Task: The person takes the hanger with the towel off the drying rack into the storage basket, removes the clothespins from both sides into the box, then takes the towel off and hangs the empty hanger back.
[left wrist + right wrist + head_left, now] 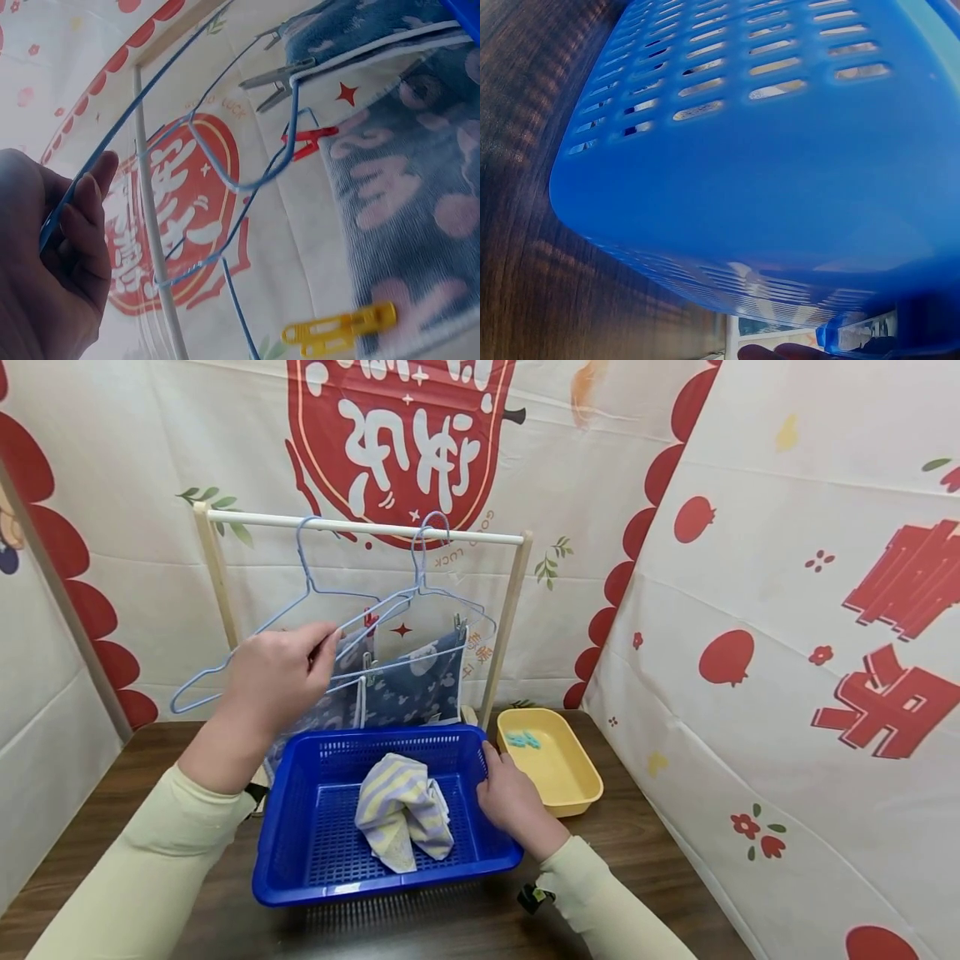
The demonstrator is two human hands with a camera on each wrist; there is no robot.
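My left hand is raised in front of the drying rack, its fingers and thumb pinching the wire of a blue clothes hanger. Blue hangers hook over the white rod. Behind the held hanger, blue-grey patterned cloths hang by clothespins, among them a red clothespin and a yellow clothespin. My right hand grips the right rim of a blue plastic basket. Inside the basket lies a crumpled cloth with yellow and purple stripes.
To the right of the basket stands a yellow tray holding teal clothespins. The rack's wooden post rises behind. Printed white fabric closes off the back and sides of the dark wooden table.
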